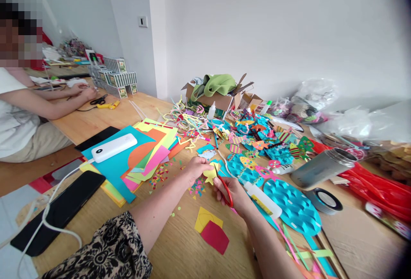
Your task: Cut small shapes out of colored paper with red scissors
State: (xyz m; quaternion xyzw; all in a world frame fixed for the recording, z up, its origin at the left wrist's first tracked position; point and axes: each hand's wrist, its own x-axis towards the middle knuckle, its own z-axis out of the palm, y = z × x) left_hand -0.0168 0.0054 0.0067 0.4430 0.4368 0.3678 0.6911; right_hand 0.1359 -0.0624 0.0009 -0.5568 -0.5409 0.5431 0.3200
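Observation:
Between my hands is a small yellow paper piece (pixel 210 173) with a cut, curved outline. The fingers of my left hand (pixel 196 168) pinch its upper left side. My right hand (pixel 231 193) is closed round the red handles of a pair of scissors (pixel 228 193), whose blades meet the paper's right edge. Below the hands, a red paper piece (pixel 215 237) partly covers a yellow sheet (pixel 205 219) with a drawn curve. Tiny coloured paper scraps (pixel 196 187) lie under and left of the hands.
Coloured sheets (pixel 128 163) with a white power bank (pixel 114 147) and a black phone (pixel 61 210) lie left. A glue bottle (pixel 263 200), blue wavy paper ovals (pixel 292 206), tape roll (pixel 324 201) and metal flask (pixel 324 167) stand or lie right. Another person sits far left.

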